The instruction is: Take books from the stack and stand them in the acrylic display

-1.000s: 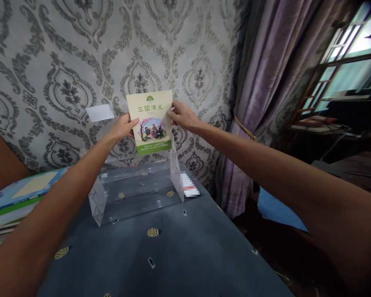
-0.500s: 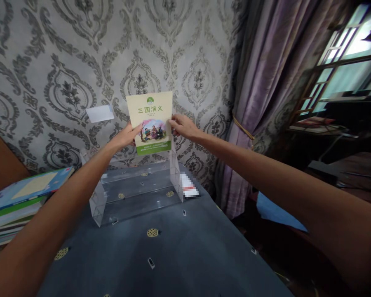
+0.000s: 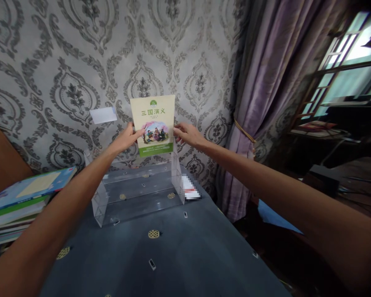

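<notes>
A thin cream and green booklet [image 3: 153, 123] with a cartoon picture stands upright at the top back tier of a clear acrylic stepped stand [image 3: 136, 194]. My left hand [image 3: 127, 137] holds the booklet's left edge, thumb on the cover. At the right edge, my right hand [image 3: 187, 134] pinches it with curled fingers. The booklet's lower edge sits at the stand's rear ledge, right side, against the patterned wall.
A stack of books [image 3: 21, 202] lies at the left on the dark blue patterned table [image 3: 173, 255]. A small blurred packet [image 3: 190, 189] sits right of the stand. A white card [image 3: 102, 115] is stuck on the wall. Purple curtain [image 3: 259, 95] and a window stand at right.
The booklet has come down a little toward the stand's back tier, both hands sliding lower along its edges. The view shifted slightly.
</notes>
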The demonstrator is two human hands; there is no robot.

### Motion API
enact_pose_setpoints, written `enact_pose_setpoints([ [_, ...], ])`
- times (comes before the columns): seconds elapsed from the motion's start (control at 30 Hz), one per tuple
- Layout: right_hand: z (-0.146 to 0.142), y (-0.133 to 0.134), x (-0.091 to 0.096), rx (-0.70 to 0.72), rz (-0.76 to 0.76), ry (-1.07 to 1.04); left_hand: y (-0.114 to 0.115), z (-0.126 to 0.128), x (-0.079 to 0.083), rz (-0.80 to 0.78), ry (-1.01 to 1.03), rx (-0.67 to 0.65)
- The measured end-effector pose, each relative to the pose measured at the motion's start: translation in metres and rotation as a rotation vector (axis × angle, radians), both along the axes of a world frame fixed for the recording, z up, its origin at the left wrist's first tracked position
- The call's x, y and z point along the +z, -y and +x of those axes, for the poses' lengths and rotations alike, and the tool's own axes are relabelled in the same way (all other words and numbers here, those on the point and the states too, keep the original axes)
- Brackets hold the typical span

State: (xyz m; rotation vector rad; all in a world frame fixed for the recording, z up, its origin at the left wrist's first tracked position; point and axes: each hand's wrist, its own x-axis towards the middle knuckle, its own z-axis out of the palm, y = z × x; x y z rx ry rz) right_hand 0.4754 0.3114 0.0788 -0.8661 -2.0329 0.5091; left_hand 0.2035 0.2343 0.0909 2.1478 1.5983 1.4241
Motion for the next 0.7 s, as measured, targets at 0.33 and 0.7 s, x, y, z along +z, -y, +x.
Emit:
enact_pose_setpoints([
  [0.33,0.027,0.050,-0.045,-0.028,0.178,-0.050,0.083,-0.007,-0.035,0.373,-0.095,0.331],
  [0.7,0.005,0.196,-0.207,0.426,-0.028,0.221,0.226,-0.044,-0.205,0.282,-0.291,0.559],
])
